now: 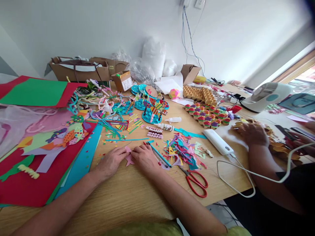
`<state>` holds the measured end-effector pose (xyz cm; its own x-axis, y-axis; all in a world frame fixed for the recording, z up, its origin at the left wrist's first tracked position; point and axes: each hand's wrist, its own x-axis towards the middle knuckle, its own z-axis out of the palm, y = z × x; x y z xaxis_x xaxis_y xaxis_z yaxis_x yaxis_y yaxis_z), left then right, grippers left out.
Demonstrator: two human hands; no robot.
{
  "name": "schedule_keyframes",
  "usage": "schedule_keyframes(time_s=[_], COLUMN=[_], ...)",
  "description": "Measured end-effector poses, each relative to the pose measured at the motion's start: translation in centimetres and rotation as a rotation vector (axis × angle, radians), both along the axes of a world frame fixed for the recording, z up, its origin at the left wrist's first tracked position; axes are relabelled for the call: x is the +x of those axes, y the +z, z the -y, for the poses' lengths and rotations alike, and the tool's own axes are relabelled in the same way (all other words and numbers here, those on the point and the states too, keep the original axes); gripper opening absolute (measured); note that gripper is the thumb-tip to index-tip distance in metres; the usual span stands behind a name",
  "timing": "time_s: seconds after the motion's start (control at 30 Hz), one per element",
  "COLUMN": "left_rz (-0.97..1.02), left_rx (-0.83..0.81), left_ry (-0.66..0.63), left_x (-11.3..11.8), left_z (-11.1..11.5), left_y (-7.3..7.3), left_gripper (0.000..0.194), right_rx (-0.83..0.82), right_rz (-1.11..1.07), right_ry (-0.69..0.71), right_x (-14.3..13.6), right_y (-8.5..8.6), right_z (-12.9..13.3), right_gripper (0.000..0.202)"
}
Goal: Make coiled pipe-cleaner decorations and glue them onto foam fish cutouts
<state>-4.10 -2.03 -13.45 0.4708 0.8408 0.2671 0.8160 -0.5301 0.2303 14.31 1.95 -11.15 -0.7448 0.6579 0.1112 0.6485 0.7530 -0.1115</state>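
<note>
Pink paper cutout (pixel 129 159) on worktop (pixel 110 203), scissors (pixel 189 174) at its 4 o'clock. Long axis roughly 12 to 6, two tips splayed toward 6. Plain, star-like. My left fingers (pixel 121 150), right fingers (pixel 139 149) touch its upper part; whether clamped, can't tell.

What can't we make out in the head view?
Head view:
- Pink paper cutout: full outline, partly covered by the left hand and right hand.
- Labelled bottle: wording, too small.
- Plastic bags: contents, hidden by the cloudy plastic.
- Green top: most of it, cut off by the bottom edge.
</note>
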Motion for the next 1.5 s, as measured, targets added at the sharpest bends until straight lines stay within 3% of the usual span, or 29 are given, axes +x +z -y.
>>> schedule_keyframes(time_s=[0.23, 0.37, 0.57, 0.77, 0.83, 1.23, 1.5], left_rz=[-0.197, -0.244, -0.016, 0.227, 0.239, 0.149, 0.263], left_rx=[0.012, 0.04, -0.019, -0.253, -0.339, -0.371, -0.337], left_ry=[-0.019, -0.045, -0.034, 0.29, 0.341, 0.271, 0.32], left_x=[1.0, 1.2, -0.4, -0.9, -0.6, 1.6, 0.5], left_z=[0.3, 0.3, 0.9, -0.8, -1.7, -4.8, -4.1], left_y=[1.5, 1.5, 1.6, 3.3, 3.5, 3.6, 3.6], left_gripper=[0.027, 0.029, 0.04, 0.035, 0.033, 0.023, 0.022], right_rx=[0.014, 0.03, -0.004, 0.014, 0.01, 0.002, -0.039], right_rz=[0.025, 0.022, -0.005, -0.018, -0.018, -0.066, -0.144], right_ry=[0.007, 0.007, 0.003, 0.025, 0.022, 0.014, 0.012], right_x=[-0.1, -0.1, -0.1, 0.1, 0.2, 0.3, 0.7], right_y=[0.3, 0.2, -0.2, 0.2, 0.3, 0.3, 0.4], right_z=[0.1, 0.1, 0.0, 0.1, 0.1, 0.2, 0.1], right_gripper=[0.011, 0.01, 0.013, 0.013, 0.012, 0.009, 0.016])
